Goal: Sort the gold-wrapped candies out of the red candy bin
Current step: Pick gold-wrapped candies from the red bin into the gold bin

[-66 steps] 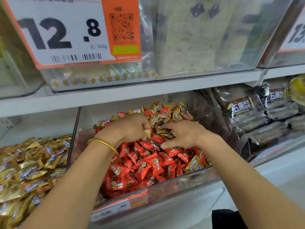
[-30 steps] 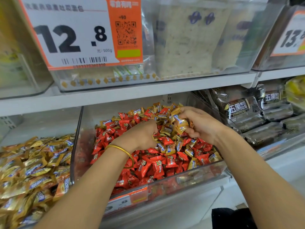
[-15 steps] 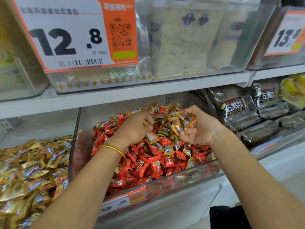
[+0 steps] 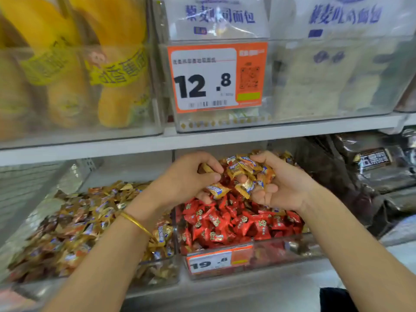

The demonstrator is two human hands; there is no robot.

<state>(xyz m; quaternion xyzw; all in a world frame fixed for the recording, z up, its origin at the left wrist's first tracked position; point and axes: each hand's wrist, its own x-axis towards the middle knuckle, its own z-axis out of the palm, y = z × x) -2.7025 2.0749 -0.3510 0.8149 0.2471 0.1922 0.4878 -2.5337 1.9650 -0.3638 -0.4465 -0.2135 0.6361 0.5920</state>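
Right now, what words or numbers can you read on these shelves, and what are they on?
"12.8": upper price tag, on a clear bread bin.
"19.8": lower price tag, on the red candy bin front.
"面包": ends the blue print on the white bread packs.
Too blurred: candy wrappers, yellow bands, dark packets' labels.

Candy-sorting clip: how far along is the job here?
Done: the front of the red candy bin shows almost only red wrappers. In hand: the right hand cups a heap of gold-wrapped candies; the left hand pinches more. Left: the handful is above that bin, not yet in the gold candy bin beside it; a few gold wrappers show at the back.
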